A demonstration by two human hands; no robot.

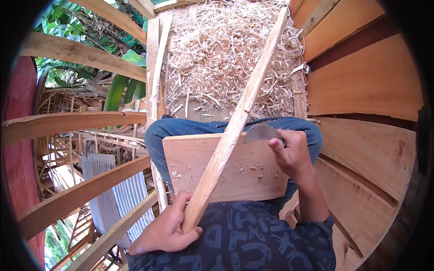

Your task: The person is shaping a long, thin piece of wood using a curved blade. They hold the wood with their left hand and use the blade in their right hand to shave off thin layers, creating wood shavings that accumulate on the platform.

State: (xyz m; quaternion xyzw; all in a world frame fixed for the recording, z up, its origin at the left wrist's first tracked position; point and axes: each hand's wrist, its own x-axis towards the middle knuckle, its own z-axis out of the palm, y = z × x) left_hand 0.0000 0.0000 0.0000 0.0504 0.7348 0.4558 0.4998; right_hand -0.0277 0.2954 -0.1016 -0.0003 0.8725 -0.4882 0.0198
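Note:
A long, rough-cut wooden stick (242, 113) runs diagonally from my body up to the far right. Its near end is in my left hand (169, 229), with the fingers and thumb wrapped round it. Closed on the handle of a knife (261, 133) is my right hand (294, 152); the handle is mostly hidden by the fingers. The wide metal blade lies close to the stick's right side; whether they touch I cannot tell. A flat wooden board (192, 156) rests across my lap under the stick, with small chips scattered on it.
Curly wood shavings (217, 58) cover the floor beyond my crossed legs. Wooden slats (81, 124) form an open railing on the left, with corrugated metal sheets (120, 189) and green leaves (120, 88) past it. Plank boards (361, 86) make a wall on the right.

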